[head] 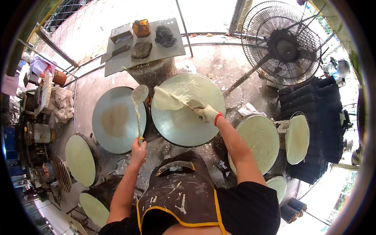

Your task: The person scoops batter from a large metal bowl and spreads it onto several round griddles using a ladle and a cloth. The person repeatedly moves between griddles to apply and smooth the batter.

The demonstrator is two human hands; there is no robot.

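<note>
My left hand point(139, 153), bare, grips the handle of a metal ladle point(140, 93). Pale batter coats the ladle's round bowl and runs down its handle. The bowl hangs above the right edge of a round griddle point(102, 126), whose centre has a brown stain. My right hand point(209, 114), in a light work glove with a red band at the wrist, holds a long-handled spreader point(182, 101) over the middle griddle point(176, 129). Batter point(199, 85) covers the far side of that griddle, while bare metal shows nearer me. Whether the pale flap at the spreader's far end is blade or batter, I cannot tell.
More griddles carry pale round sheets: a large one point(257, 141) right, another point(80, 160) left. A large fan point(285, 47) stands at back right. A board point(173, 32) on a stump bears a knife point(117, 52), a stone block point(141, 50) and a dark clump point(165, 36).
</note>
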